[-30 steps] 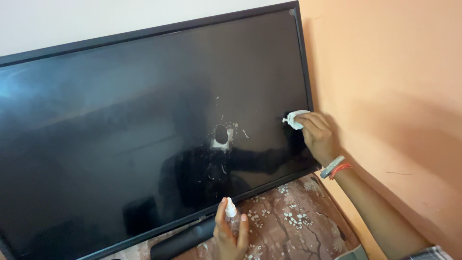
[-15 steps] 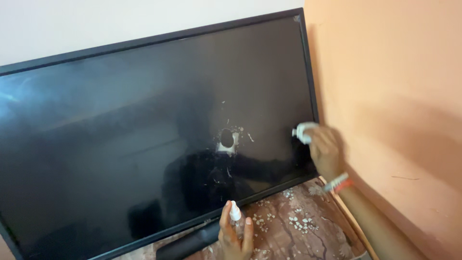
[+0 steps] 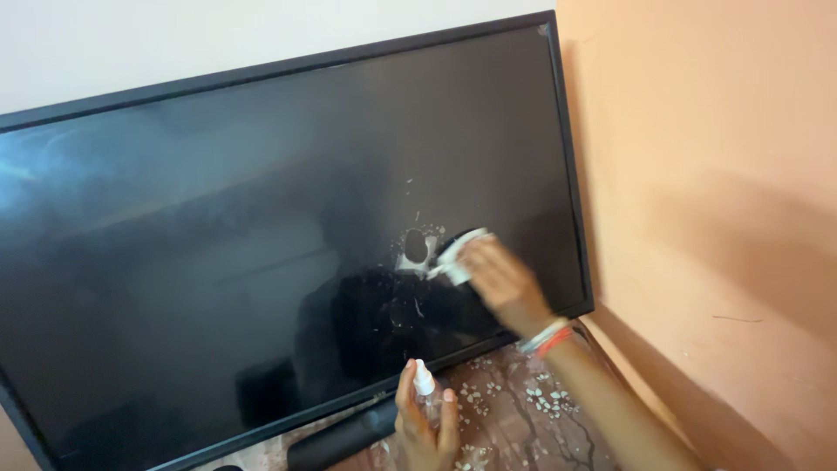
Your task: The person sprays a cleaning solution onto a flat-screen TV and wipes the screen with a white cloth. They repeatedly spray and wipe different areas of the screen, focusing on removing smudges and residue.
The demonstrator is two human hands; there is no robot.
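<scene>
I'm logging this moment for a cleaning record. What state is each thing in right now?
Television screen: off, dark, white splatter near the middle.
White cloth: wadded, pressed to the screen at the splatter.
Right hand: gripping the cloth, motion-blurred.
Spray bottle: upright, white nozzle on top.
Left hand: closed around the bottle.
Black stand foot: resting on the patterned cover.

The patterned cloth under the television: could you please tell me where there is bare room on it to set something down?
The patterned cloth is bare between the right forearm and the left hand, up to the television edge. Left of that hand it is crowded: spray bottle in its grip, black stand foot beside.
</scene>
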